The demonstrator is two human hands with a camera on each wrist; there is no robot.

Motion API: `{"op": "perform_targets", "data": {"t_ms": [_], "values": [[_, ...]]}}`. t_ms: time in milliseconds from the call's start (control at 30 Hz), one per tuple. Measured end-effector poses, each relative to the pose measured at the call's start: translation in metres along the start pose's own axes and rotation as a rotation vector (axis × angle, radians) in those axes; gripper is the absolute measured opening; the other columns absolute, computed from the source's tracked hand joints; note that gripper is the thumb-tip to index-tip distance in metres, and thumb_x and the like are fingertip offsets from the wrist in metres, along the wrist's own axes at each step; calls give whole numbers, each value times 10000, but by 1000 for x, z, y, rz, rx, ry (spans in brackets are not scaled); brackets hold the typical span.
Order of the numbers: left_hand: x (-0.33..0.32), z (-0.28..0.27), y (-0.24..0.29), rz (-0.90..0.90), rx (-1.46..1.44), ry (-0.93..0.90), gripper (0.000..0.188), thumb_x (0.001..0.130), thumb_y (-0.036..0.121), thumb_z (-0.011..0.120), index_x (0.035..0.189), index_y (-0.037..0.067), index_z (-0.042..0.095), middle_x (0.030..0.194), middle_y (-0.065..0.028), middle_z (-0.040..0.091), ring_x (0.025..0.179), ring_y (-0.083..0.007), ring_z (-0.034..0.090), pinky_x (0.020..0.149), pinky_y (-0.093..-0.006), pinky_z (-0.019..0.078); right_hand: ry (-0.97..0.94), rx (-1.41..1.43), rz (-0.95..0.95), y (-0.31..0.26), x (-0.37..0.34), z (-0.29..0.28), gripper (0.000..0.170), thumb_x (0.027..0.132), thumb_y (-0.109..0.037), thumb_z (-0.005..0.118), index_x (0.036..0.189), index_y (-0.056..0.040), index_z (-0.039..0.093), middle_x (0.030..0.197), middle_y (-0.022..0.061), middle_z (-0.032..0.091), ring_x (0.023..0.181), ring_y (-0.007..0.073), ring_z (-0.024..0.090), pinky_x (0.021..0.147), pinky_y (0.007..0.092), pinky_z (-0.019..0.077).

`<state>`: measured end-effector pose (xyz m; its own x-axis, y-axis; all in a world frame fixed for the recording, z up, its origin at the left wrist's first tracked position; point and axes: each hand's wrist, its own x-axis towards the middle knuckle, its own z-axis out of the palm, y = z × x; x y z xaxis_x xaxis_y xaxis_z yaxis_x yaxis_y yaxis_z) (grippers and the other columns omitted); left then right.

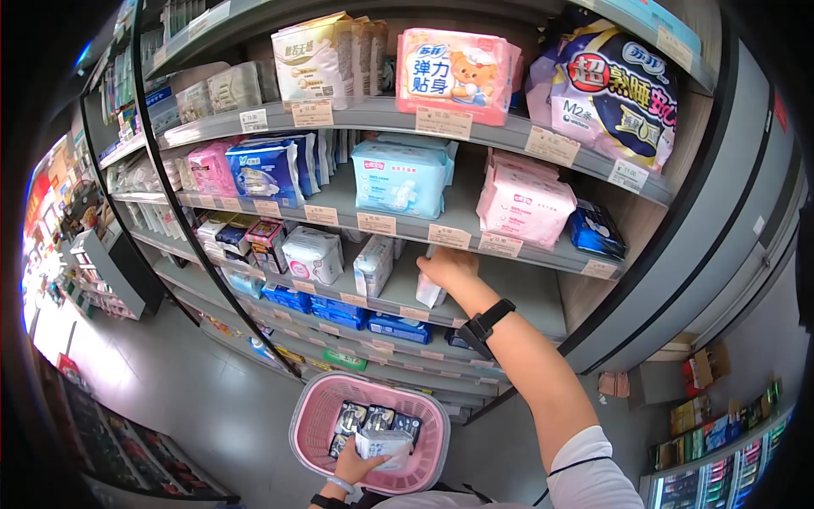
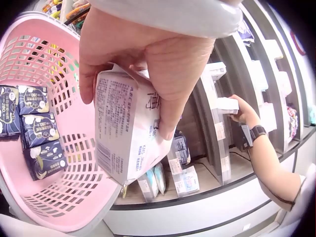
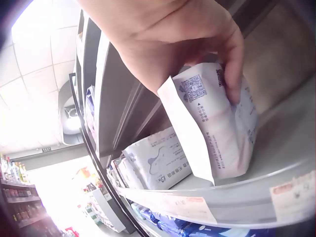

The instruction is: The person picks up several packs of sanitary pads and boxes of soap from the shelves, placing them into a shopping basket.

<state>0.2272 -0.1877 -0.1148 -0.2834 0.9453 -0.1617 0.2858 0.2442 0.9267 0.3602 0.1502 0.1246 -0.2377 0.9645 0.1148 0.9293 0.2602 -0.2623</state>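
My right hand (image 1: 451, 270) is at the lower shelf, gripping a white sanitary pad pack (image 1: 430, 293) near the shelf's front edge. In the right wrist view the fingers and thumb hold that pack (image 3: 212, 128) from above; a QR code shows on its end. Lower down, my left hand (image 1: 354, 467) holds another white sanitary pad pack (image 1: 392, 447) over the pink basket (image 1: 438, 445). Thumb and fingers grasp this pack (image 2: 129, 126) by its sides in the left wrist view. Several dark blue packs (image 2: 39, 129) lie inside the basket.
Beside the right hand stands a patterned white pack (image 1: 371, 265) on the same shelf. Above it, a shelf holds a light blue pack (image 1: 398, 180) and a pink pack (image 1: 524, 204). Blue packs (image 1: 398, 327) lie one shelf below. A dark upright post (image 1: 174, 187) divides the shelving.
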Motion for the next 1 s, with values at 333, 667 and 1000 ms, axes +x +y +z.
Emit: {"op": "perform_targets", "data": {"t_ms": [333, 667, 1000], "values": [[28, -14, 2, -79, 52, -116, 723, 559, 335, 827, 1074, -34, 480, 928, -158, 622, 830, -238, 623, 736, -316, 491, 11, -75, 12, -2, 29, 33, 646, 833, -507, 464, 1141, 60, 496, 1162, 220, 524, 949, 291, 587, 771, 383, 494], [54, -43, 20, 43, -23, -181, 672, 583, 280, 819, 1086, -15, 484, 946, -157, 609, 858, -232, 607, 758, -315, 476, -101, -27, 58, -21, 4, 15, 671, 817, -504, 498, 1174, 65, 481, 1208, 245, 492, 1119, 371, 481, 922, 406, 415], [89, -60, 96, 283, -297, -273, 660, 612, 159, 811, 1134, -16, 446, 1037, -111, 565, 948, -165, 551, 826, -281, 444, -67, 314, -489, 3, -114, -24, 493, 785, -310, 627, 1176, -44, 487, 1114, 160, 538, 979, 320, 545, 788, 382, 460]]}}
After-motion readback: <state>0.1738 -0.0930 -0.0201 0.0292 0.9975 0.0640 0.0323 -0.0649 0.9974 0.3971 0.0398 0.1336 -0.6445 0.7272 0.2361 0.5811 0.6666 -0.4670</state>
